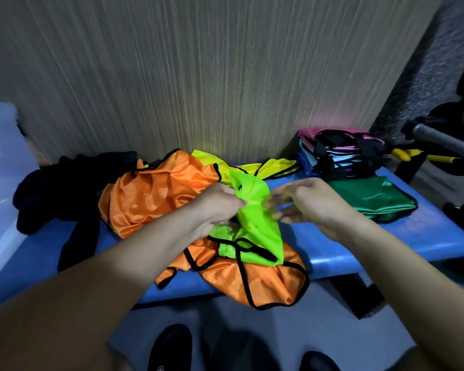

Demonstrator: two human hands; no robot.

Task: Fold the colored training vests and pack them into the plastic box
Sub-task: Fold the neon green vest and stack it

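Head view looks down on a blue surface [386,236] against a striped wall. A lime green vest [255,226] hangs bunched between both hands over the middle of the surface, its long axis running from the raised top near the wall down toward the person, black-trimmed edge lowest. The left hand [220,204] has its fingers curled into the fabric's upper part, gripping it. The right hand [311,204] is motion-blurred; its fingers reach toward the vest's right edge, and I cannot tell whether they hold it. Crumpled orange vests [156,194] lie beneath and left, partly covered by the green one; a yellow vest [276,167] shows behind. A folded dark green vest [370,199] lies right, before a folded stack [338,153]. The plastic box [0,167] is cut off at the left edge.
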